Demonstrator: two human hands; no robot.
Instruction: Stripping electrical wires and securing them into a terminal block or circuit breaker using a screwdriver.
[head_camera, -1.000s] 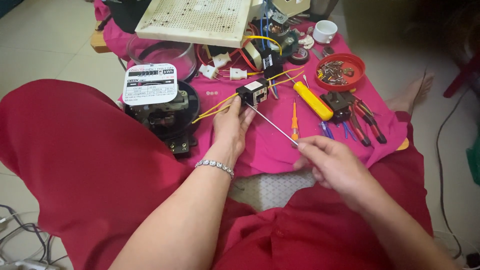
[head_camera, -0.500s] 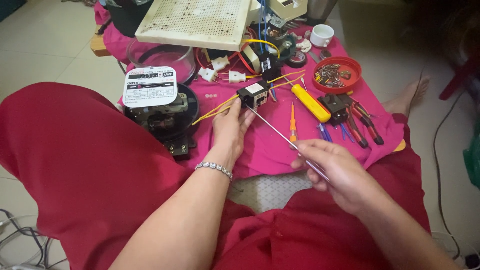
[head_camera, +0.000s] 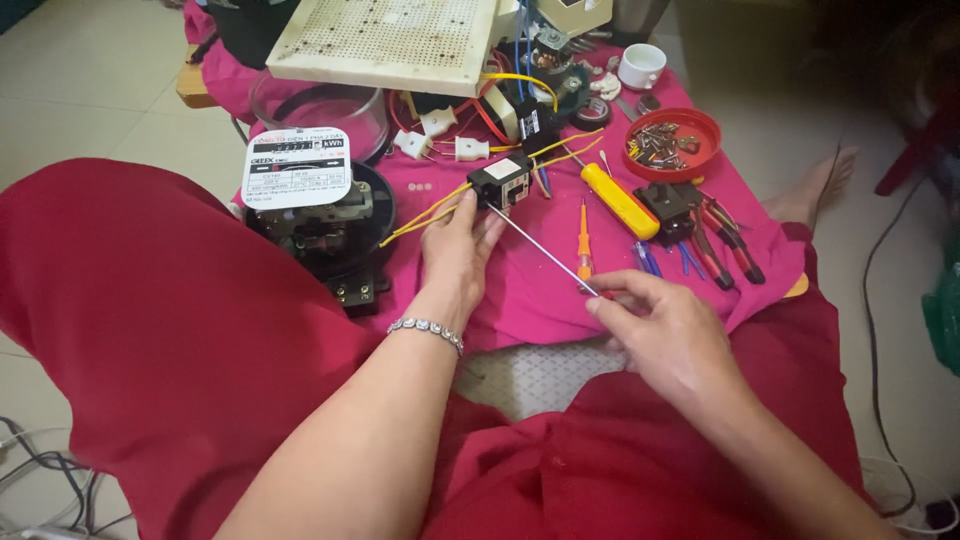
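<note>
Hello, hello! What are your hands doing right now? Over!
Left hand steadying small black relay. Right hand holding screwdriver, tip at relay. Yellow wires trail beside left hand.

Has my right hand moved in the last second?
Yes. The right hand has drawn back toward the body, away from the small orange screwdriver on the pink cloth.

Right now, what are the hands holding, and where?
The right hand grips a long thin screwdriver at its handle end. The left hand steadies a small black box by its near side.
</note>
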